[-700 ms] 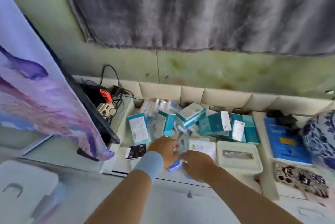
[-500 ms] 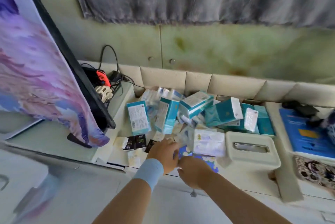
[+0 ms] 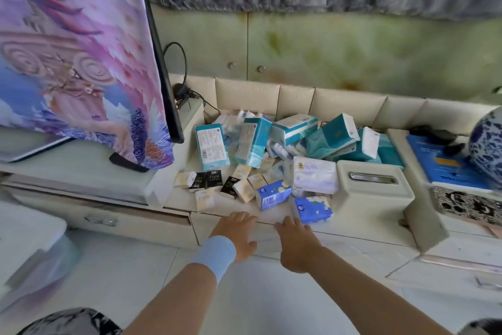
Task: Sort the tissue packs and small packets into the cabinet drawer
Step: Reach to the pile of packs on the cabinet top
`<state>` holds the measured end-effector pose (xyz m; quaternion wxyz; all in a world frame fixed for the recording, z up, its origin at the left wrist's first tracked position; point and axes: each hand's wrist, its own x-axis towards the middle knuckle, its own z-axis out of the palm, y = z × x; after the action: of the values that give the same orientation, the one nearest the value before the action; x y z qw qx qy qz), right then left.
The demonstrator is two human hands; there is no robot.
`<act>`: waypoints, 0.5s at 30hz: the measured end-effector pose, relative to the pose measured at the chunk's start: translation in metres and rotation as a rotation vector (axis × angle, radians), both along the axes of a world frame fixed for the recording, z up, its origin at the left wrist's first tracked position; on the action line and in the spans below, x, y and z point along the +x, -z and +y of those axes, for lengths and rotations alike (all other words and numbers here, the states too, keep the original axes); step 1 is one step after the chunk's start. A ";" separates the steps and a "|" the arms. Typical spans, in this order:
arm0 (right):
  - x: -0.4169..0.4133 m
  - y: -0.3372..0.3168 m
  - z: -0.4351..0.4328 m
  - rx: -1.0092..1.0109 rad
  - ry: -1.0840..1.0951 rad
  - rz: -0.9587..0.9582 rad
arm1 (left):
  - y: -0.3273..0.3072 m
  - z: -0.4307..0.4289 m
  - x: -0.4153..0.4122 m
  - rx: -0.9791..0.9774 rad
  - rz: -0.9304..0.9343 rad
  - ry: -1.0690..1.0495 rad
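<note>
Tissue packs (image 3: 315, 175) | jumbled with small packets (image 3: 214, 179) in cabinet drawer (image 3: 201, 216) | left hand (image 3: 237, 234), right hand (image 3: 296, 242) both empty, fingers relaxed | sorting seemingly mostly left

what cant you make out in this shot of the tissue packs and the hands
- Head view, teal tissue packs: the lower ones are buried under the upper ones, so they cannot be counted.
- Head view, black packets: the print beyond "Face" is too small to read.
- Head view, blue and white vase: cut off by the right edge.
- Head view, left hand and right hand: only their backs show, so whatever is under the palms is hidden.
</note>
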<state>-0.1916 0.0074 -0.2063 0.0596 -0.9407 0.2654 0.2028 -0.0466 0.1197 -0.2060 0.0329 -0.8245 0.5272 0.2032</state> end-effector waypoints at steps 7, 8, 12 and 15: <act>0.001 -0.013 0.004 0.189 0.122 -0.003 | 0.012 0.029 -0.007 -0.001 -0.048 0.012; -0.003 -0.010 0.006 0.222 0.127 -0.011 | 0.010 0.026 -0.010 0.017 -0.030 0.004; -0.023 0.001 0.015 0.355 0.136 0.013 | 0.000 0.017 -0.035 0.179 0.190 -0.096; -0.045 0.007 0.024 0.408 0.123 0.028 | -0.005 0.018 -0.056 0.317 0.216 -0.044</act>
<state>-0.2366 0.0309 -0.2129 0.2575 -0.8882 0.2763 0.2616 -0.1025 0.1380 -0.2007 0.1015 -0.7936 0.4710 0.3716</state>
